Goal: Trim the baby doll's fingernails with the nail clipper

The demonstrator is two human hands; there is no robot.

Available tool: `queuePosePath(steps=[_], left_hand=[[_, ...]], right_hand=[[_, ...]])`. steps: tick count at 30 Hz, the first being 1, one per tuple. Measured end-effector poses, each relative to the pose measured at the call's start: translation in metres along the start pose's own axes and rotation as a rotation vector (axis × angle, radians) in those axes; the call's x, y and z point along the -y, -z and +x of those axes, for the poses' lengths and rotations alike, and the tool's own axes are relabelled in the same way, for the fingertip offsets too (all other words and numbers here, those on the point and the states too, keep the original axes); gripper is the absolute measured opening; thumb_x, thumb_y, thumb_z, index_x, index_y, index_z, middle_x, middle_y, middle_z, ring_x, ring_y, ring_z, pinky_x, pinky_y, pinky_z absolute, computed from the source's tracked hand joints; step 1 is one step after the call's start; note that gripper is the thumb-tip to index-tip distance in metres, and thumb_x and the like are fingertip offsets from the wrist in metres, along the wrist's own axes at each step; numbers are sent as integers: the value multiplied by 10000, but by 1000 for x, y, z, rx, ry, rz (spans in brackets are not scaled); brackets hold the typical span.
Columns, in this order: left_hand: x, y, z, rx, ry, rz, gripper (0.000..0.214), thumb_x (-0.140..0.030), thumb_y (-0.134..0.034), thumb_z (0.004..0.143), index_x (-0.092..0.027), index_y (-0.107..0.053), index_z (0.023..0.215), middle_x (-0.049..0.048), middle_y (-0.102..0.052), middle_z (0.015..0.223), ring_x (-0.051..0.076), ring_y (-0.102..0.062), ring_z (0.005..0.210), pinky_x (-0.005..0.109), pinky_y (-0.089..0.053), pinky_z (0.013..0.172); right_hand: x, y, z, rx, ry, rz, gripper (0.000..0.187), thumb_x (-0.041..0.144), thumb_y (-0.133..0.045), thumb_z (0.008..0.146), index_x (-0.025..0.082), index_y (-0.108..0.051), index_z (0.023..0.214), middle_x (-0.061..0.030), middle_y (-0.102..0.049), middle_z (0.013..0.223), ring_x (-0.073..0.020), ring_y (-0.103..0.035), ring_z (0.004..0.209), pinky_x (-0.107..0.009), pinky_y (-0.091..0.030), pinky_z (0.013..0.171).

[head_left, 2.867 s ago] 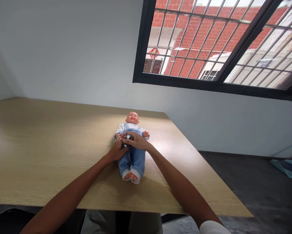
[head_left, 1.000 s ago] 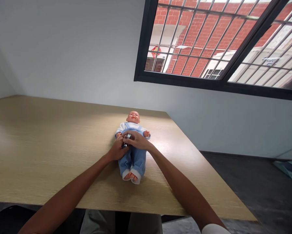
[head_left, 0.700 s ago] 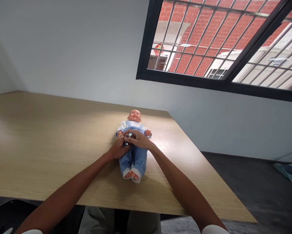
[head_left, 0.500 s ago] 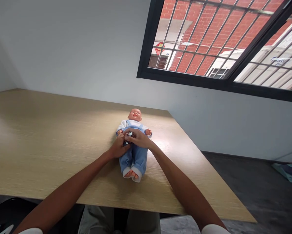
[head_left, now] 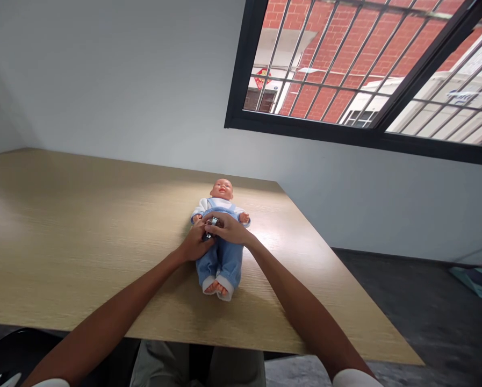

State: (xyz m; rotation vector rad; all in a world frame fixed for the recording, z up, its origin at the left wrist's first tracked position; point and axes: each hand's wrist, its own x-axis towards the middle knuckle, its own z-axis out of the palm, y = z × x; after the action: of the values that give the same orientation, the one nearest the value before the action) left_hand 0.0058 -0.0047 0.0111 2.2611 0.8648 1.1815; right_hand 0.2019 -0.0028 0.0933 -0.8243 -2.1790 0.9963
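Observation:
A baby doll (head_left: 220, 258) in blue overalls and a white top lies on its back on the wooden table (head_left: 103, 215), feet toward me. Over its belly my two hands meet. Between them is a small shiny metal object (head_left: 214, 221), silver with dark parts; the fingers cover much of it, so its kind is unclear. My left hand (head_left: 194, 243) is closed around its left side, at the doll's hip. From the right, my right hand (head_left: 229, 228) curls over it, with the thumb pressed toward it.
The table's right edge slants away close to the doll, above a dark floor (head_left: 386, 301). A barred window (head_left: 345, 70) is set in the wall behind. At lower left stands a black chair-like item (head_left: 19, 355). Something teal (head_left: 476, 282) lies on the floor at far right.
The view has shifted very slightly. Both hands keep the same hold on the metal object, and the doll lies as before.

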Motion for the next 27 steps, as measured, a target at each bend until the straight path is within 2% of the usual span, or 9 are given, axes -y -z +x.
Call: queuePosePath(steps=[18, 27], left_hand=[[4, -1, -1, -12, 1, -20, 222, -329, -682, 952, -198, -795, 1092, 138, -823, 1295, 362, -738, 1276, 592, -563, 1232], [6, -3, -2, -31, -10, -29, 298, -306, -679, 946, -182, -804, 1186, 156, -814, 1351, 362, -738, 1295, 588, -585, 1218]], right_hand=[[-1, 0, 0, 5, -18, 7, 456, 637, -746, 1005, 208, -747, 1160, 5, -649, 844, -167, -535, 722, -320, -422, 686], [0, 0, 0, 7, -5, 3, 415, 589, -739, 1017, 200, -756, 1161, -21, -712, 916, -168, -563, 739, -326, -441, 703]])
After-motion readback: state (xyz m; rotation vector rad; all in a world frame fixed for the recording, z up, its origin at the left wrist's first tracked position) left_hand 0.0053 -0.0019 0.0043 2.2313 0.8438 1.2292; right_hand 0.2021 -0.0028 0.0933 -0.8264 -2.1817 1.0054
